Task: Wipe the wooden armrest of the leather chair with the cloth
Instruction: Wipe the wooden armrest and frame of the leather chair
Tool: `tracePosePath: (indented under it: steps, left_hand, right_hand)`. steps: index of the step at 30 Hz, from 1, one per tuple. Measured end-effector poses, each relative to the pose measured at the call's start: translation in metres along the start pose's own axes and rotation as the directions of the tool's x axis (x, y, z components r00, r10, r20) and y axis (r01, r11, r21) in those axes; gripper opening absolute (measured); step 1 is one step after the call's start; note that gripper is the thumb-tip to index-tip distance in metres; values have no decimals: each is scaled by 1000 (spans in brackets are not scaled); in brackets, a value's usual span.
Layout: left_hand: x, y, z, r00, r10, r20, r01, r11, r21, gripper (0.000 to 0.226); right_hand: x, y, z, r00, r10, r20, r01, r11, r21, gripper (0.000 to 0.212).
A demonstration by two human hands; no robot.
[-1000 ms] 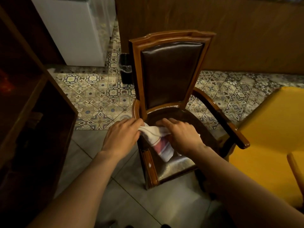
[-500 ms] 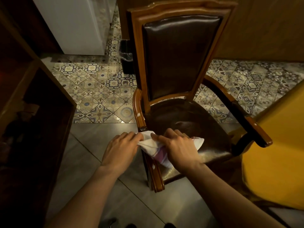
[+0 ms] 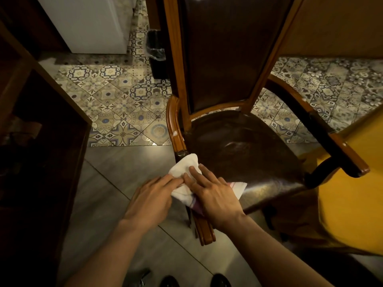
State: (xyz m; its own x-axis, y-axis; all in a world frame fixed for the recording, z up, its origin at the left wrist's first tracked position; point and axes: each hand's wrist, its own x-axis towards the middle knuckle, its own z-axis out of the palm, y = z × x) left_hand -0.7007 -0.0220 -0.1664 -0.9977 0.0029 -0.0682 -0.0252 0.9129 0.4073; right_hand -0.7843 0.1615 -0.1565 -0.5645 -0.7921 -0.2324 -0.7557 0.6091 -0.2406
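Leather chair (image 3: 238, 141), dark seat, wood frame. Cloth (image 3: 184, 168), white with a purple stripe: draped over the chair's near wooden armrest (image 3: 176, 129), midway along. Your right hand (image 3: 215, 195): flat on the cloth, fingers spread, pressing, not gripping. Your left hand (image 3: 151, 199): fingertips pinching the cloth's edge at the armrest's outer side. Yellow chair (image 3: 352, 193): just right
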Motion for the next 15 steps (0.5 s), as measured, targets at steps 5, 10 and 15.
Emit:
tracePosePath:
  steps: [5,10,15]
  left_hand:
    - [8,0,-3,1000,-13,-11,12,999,-47,72]
    - [5,11,30,995,-69,70,75,994,-80,83]
    - [-7,23,43,991,-115,65,120,990,-80,90]
  right_hand:
    - [7,1,3,999,-1,42,0,1000,31,73]
    - [6,5,2,1000,19,4,-19,991,130,62]
    - [-12,7,4,999,-17,48,11,992,129,70]
